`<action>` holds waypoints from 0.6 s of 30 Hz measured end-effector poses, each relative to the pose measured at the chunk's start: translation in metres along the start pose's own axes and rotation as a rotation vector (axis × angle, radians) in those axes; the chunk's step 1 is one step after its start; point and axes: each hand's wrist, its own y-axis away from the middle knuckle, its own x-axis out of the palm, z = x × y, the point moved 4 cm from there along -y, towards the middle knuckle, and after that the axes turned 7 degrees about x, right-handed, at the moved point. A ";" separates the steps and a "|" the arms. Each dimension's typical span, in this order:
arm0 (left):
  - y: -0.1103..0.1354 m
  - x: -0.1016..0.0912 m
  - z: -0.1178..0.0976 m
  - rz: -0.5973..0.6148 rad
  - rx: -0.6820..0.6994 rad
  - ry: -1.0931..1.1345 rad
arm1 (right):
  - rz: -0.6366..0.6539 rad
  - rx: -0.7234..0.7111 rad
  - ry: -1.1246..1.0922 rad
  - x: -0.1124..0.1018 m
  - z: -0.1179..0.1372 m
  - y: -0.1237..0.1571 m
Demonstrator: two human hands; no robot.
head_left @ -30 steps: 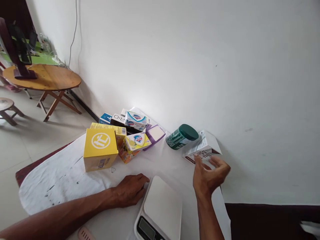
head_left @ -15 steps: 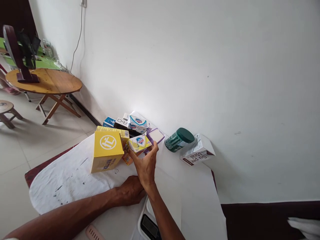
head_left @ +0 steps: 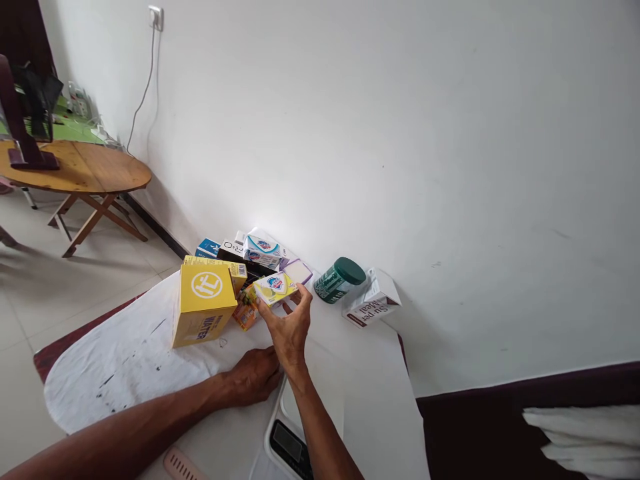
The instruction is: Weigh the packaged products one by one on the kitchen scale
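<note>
My right hand (head_left: 289,327) is closed on a yellow and white soap box (head_left: 276,287), gripped between thumb and fingers and raised at the front of a cluster of boxes. Lower down, my left hand (head_left: 254,377) has its fingers curled by the top of a white kitchen scale (head_left: 277,435); my right wrist hides its fingertips, and what they hold, if anything, does not show. An orange box (head_left: 245,312) sits just left of the soap box. Farther left stands a large yellow carton (head_left: 203,310).
Behind are a white and blue soap box (head_left: 263,250), a black and white box (head_left: 231,251), a blue box (head_left: 207,248) and a purple-edged box (head_left: 299,271). A green-lidded canister (head_left: 340,280) and a white carton (head_left: 373,300) stand right, near the wall. A pink strap (head_left: 179,465) lies in front.
The soap box has come away from the boxes behind it, toward me, in my right hand. My left hand stays near the scale. The whole view has shifted slightly to the right.
</note>
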 end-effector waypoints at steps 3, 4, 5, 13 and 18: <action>0.000 0.000 -0.001 0.012 -0.005 -0.004 | -0.013 0.000 -0.047 -0.005 0.008 0.003; 0.000 -0.001 -0.001 0.016 -0.008 -0.007 | -0.015 -0.006 -0.044 -0.007 0.010 0.003; 0.000 -0.001 -0.001 0.021 -0.012 -0.010 | -0.013 -0.014 -0.037 -0.009 0.013 0.003; 0.000 0.000 -0.001 0.029 -0.016 -0.037 | 0.064 -0.050 0.024 0.003 0.018 0.002; -0.001 0.003 0.000 0.036 -0.017 -0.038 | 0.054 -0.067 0.119 0.020 0.006 0.001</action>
